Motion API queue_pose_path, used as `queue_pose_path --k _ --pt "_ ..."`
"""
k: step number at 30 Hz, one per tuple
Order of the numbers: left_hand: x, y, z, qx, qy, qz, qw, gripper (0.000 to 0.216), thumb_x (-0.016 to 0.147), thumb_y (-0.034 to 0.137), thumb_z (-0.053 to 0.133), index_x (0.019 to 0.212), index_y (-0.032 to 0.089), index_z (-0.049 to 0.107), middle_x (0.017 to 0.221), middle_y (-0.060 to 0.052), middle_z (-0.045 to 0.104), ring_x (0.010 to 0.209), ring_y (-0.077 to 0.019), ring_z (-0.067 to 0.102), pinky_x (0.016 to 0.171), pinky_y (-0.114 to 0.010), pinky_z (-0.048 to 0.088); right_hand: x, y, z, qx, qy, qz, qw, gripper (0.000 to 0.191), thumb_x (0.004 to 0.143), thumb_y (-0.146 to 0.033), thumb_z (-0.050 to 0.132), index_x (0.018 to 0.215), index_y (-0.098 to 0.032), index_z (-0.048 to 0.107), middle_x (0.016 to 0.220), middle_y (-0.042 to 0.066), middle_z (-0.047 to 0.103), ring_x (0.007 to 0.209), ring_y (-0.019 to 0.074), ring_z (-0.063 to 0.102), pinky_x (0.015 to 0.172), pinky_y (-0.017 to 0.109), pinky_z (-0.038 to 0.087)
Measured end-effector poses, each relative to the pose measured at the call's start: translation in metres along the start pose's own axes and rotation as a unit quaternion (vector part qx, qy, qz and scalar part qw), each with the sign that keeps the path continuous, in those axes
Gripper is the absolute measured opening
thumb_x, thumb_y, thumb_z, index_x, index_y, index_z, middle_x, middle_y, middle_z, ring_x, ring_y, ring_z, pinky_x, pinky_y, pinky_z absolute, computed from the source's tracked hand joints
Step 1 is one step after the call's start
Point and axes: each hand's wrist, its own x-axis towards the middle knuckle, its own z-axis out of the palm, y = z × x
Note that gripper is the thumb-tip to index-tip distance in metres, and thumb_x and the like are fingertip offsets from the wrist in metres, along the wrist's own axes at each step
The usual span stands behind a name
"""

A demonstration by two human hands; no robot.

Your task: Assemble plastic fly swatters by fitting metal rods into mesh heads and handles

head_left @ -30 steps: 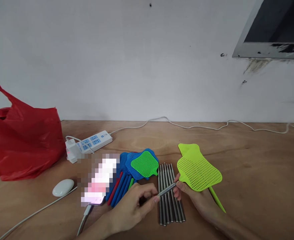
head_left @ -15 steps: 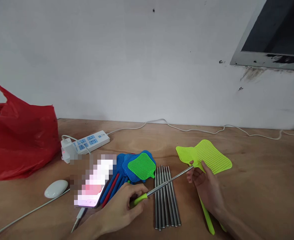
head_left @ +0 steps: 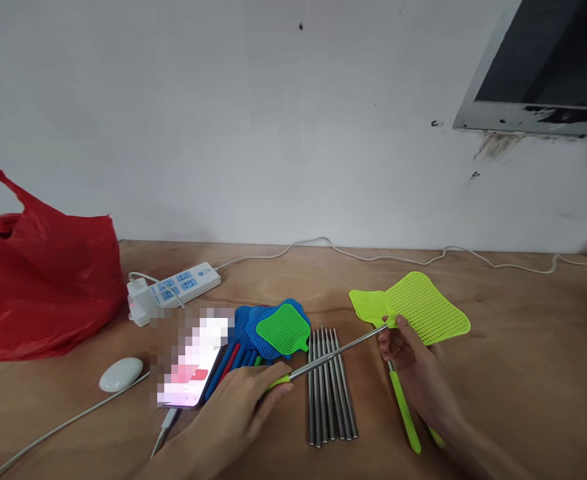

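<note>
A yellow-green fly swatter point(head_left: 340, 351) with a metal rod is held slantwise between my two hands. My left hand point(head_left: 238, 410) is closed around its handle, fingers partly hidden. At the other end my right hand point(head_left: 416, 367) pinches the neck, just below the perforated head. Behind that head shows a second yellow-green swatter head point(head_left: 367, 307). Two yellow-green handles point(head_left: 406, 413) lie under and beside my right hand. Several loose metal rods point(head_left: 330, 393) lie side by side below the held rod. Left of them are a green swatter head point(head_left: 284, 329) and blue swatter heads point(head_left: 246, 327) in a pile.
Blue, red and green handles point(head_left: 228, 367) lie beside a lit, pixelated phone point(head_left: 193, 373). A white mouse-shaped object point(head_left: 122, 375), a power strip point(head_left: 193, 283) with a plugged-in charger and a red plastic bag point(head_left: 48, 280) are on the left. A cable runs along the wall.
The swatter's handle sits deeper in my left hand, and its head has tilted slightly up and right. My right hand has risen a little. The camera view has shifted slightly.
</note>
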Motion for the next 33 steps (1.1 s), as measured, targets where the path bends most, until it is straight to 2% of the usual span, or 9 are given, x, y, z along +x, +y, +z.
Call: queue_pose_path --k 3,9,13,16,18,20,25,29,33 --pt "-0.008 0.004 -0.005 0.023 -0.011 -0.028 0.999 0.035 0.106 0.036 0.030 0.089 0.024 0.059 0.076 0.000 0.066 0.068 -0.0211 0.066 0.058 -0.027 0.036 -0.015 -0.006 0.007 -0.003 0.021 0.014 1.000 0.034 0.064 -0.044 0.088 0.071 -0.018 0.067 0.060 0.000 0.068 0.054 0.0125 0.058 0.048 0.021 0.051" --pt "-0.017 0.005 -0.007 0.040 0.057 -0.078 0.995 0.032 0.104 0.036 0.033 0.094 0.026 0.061 0.087 -0.002 0.073 0.077 -0.0239 0.070 0.064 -0.028 0.041 -0.034 -0.004 0.019 0.062 0.080 0.004 0.995 0.033 0.060 -0.039 0.090 0.075 -0.019 0.068 0.059 -0.003 0.065 0.054 0.0109 0.055 0.048 0.019 0.049" --pt "-0.017 0.017 0.001 0.056 0.064 -0.051 0.995 0.033 0.104 0.033 0.035 0.085 0.025 0.061 0.079 -0.001 0.073 0.071 -0.0222 0.070 0.058 -0.025 0.040 -0.051 0.018 0.028 0.078 0.135 -0.014 0.988 0.033 0.059 -0.036 0.091 0.074 -0.020 0.067 0.058 -0.004 0.063 0.052 0.0114 0.054 0.045 0.021 0.045" --pt "-0.014 0.026 0.012 0.082 0.123 -0.027 0.989 0.039 0.105 0.032 0.031 0.074 0.024 0.055 0.064 0.000 0.068 0.052 -0.0205 0.065 0.048 -0.026 0.032 -0.071 0.041 0.039 0.052 0.113 0.013 0.992 0.031 0.071 -0.044 0.083 0.079 -0.018 0.068 0.052 -0.005 0.056 0.045 0.0106 0.048 0.041 0.022 0.038" --pt "-0.013 0.029 0.019 0.091 0.148 -0.006 0.985 0.038 0.106 0.032 0.031 0.078 0.024 0.055 0.062 0.000 0.068 0.050 -0.0206 0.065 0.046 -0.027 0.031 -0.081 0.050 0.043 0.051 0.068 0.041 0.996 0.032 0.072 -0.045 0.083 0.081 -0.018 0.069 0.047 -0.007 0.051 0.042 0.0091 0.043 0.042 0.022 0.037" --pt "-0.013 0.031 0.026 0.087 0.165 0.010 0.982 0.036 0.107 0.032 0.031 0.082 0.024 0.056 0.063 0.001 0.068 0.051 -0.0211 0.067 0.045 -0.027 0.032 -0.083 0.051 0.045 0.048 0.080 0.032 0.995 0.034 0.071 -0.046 0.084 0.080 -0.017 0.070 0.045 -0.007 0.051 0.042 0.0086 0.042 0.041 0.021 0.037" --pt "-0.013 0.034 0.038 0.018 0.137 -0.029 0.990 0.032 0.105 0.029 0.034 0.086 0.024 0.058 0.072 0.000 0.071 0.062 -0.0207 0.070 0.050 -0.025 0.040 -0.074 0.041 0.042 0.057 0.073 0.037 0.995 0.034 0.068 -0.047 0.085 0.075 -0.017 0.071 0.052 -0.003 0.057 0.047 0.0098 0.047 0.045 0.022 0.041" --pt "-0.017 0.035 0.036 -0.038 0.107 -0.055 0.992 0.022 0.103 0.032 0.042 0.099 0.026 0.064 0.086 -0.001 0.074 0.076 -0.0211 0.073 0.060 -0.024 0.047 -0.064 0.038 0.034 0.071 0.074 0.045 0.994 0.033 0.064 -0.044 0.088 0.075 -0.018 0.072 0.062 -0.001 0.063 0.053 0.0114 0.051 0.048 0.023 0.046" --pt "-0.025 0.031 0.035 -0.054 0.099 -0.072 0.991 0.023 0.103 0.032 0.043 0.095 0.026 0.064 0.084 -0.001 0.074 0.073 -0.0204 0.072 0.062 -0.024 0.049 -0.057 0.034 0.026 0.083 0.089 0.039 0.992 0.031 0.064 -0.044 0.088 0.070 -0.019 0.072 0.064 -0.001 0.062 0.056 0.0123 0.053 0.050 0.023 0.048"
